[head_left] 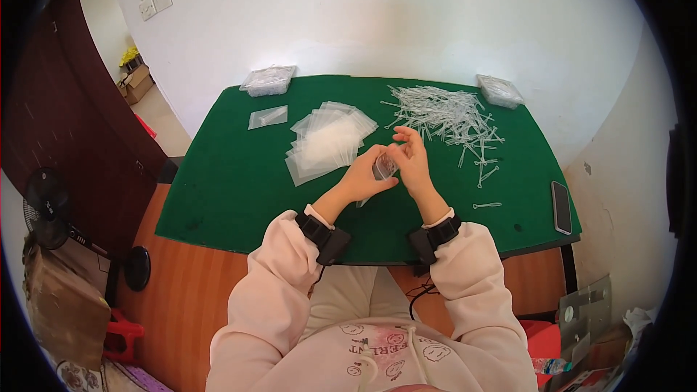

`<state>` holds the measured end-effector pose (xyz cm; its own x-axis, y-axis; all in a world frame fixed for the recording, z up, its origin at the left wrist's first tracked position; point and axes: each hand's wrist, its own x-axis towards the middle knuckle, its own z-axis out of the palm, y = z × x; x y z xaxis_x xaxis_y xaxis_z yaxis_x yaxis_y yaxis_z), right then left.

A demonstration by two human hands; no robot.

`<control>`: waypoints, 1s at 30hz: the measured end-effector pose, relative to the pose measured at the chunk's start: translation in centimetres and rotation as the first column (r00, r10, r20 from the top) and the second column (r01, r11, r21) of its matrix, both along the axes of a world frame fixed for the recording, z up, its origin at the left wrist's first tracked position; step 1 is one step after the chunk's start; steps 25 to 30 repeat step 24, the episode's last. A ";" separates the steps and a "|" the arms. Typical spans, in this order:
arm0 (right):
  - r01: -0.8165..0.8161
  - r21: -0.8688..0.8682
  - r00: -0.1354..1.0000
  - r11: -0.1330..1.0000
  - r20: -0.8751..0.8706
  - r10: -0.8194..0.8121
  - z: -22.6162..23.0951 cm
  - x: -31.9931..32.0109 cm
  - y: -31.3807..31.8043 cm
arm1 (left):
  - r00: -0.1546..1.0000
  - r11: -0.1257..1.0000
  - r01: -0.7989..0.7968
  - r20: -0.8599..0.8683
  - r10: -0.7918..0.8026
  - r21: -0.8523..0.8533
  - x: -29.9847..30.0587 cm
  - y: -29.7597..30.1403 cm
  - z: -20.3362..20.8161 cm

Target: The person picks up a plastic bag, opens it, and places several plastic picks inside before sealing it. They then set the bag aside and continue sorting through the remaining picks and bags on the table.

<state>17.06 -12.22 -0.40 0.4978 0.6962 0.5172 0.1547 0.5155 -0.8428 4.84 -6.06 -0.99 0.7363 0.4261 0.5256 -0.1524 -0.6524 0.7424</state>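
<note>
In front of me, over the near middle of the table, my left hand [363, 177] is wrapped round a small clear plastic bag [385, 167]. What lies inside the bag is too small to make out. My right hand [412, 162] is at the bag's right side, thumb and forefinger closed at its upper edge, the other fingers curled above. To the left, a fanned pile of clear flat bags [327, 141] lies on the green cloth. On the right is a heap of small clear plastic forks [439, 112] with looped ends. One single fork [487, 205] lies nearer me.
Packed clear boxes stand at the far left [268, 80] and far right [499, 91] corners of the green table [218, 196]. A separate clear bag [268, 117] lies left of the pile. By the right edge rests a phone [561, 207]. A black fan [48, 199] stands on the left.
</note>
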 end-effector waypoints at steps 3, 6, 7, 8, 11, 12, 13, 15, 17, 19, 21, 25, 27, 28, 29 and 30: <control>-0.128 -0.115 0.986 0.985 -0.122 0.114 -0.1 1.4 -0.2 | 0.997 0.994 -0.080 0.016 0.081 -0.073 0.1 -0.1 0.2; -0.266 -0.180 0.960 0.947 -0.139 0.243 -1.0 1.4 -0.3 | 0.922 0.922 -0.385 0.055 0.383 0.040 0.1 0.2 0.2; -0.344 -0.202 0.939 0.917 -0.091 0.332 -1.1 0.4 -0.2 | 0.847 0.842 -0.531 0.088 0.525 0.091 0.0 0.4 0.2; -0.418 -0.227 0.907 0.880 -0.045 0.419 -0.9 -0.2 -0.2 | 0.848 0.842 -0.530 0.089 0.523 0.097 0.0 0.4 0.1; -0.487 -0.166 0.873 0.857 -0.094 0.478 -0.1 -0.9 -0.5 | 0.831 0.802 -0.555 0.101 0.547 0.221 -0.2 0.6 -0.3; -0.516 -0.141 0.856 0.845 -0.117 0.503 0.2 -0.8 -0.8 | 0.833 0.804 -0.551 0.101 0.543 0.222 -0.2 0.4 -0.1; -0.513 -0.140 0.858 0.847 -0.117 0.501 0.0 -0.7 -0.8 | 0.833 0.806 -0.552 0.091 0.546 0.216 -0.2 0.3 0.0; -0.452 -0.218 0.888 0.865 -0.017 0.460 -0.9 -0.3 -0.7 | 0.831 0.808 -0.553 0.069 0.552 0.203 -0.2 0.0 0.2; -0.417 -0.254 0.898 0.873 0.036 0.439 -1.2 0.2 -0.5 | 0.862 0.847 -0.508 0.088 0.500 0.158 -0.1 -0.2 0.4; -0.374 -0.187 0.921 0.909 -0.195 0.339 -1.0 1.7 -0.5 | 0.909 0.911 -0.406 0.136 0.395 0.069 0.2 -0.3 0.6; -0.336 -0.162 0.911 0.928 -0.307 0.277 -1.0 2.7 -0.5 | 0.937 0.946 -0.307 0.144 0.319 -0.100 0.5 0.3 0.2; -0.541 -0.181 0.774 0.822 -0.489 0.402 -0.9 2.3 -0.3 | 0.988 0.850 0.040 0.146 0.044 -0.525 0.0 3.1 -1.2; -0.541 -0.181 0.774 0.822 -0.489 0.402 -0.9 2.3 -0.3 | 0.988 0.850 0.040 0.146 0.044 -0.525 0.0 3.1 -1.2; -0.541 -0.181 0.774 0.822 -0.489 0.402 -0.9 2.3 -0.3 | 0.988 0.850 0.040 0.146 0.044 -0.525 0.0 3.1 -1.2; -0.541 -0.181 0.774 0.822 -0.489 0.402 -0.9 2.3 -0.3 | 0.988 0.850 0.040 0.146 0.044 -0.525 0.0 3.1 -1.2; -0.541 -0.181 0.774 0.822 -0.489 0.402 -0.9 2.3 -0.3 | 0.988 0.850 0.040 0.146 0.044 -0.525 0.0 3.1 -1.2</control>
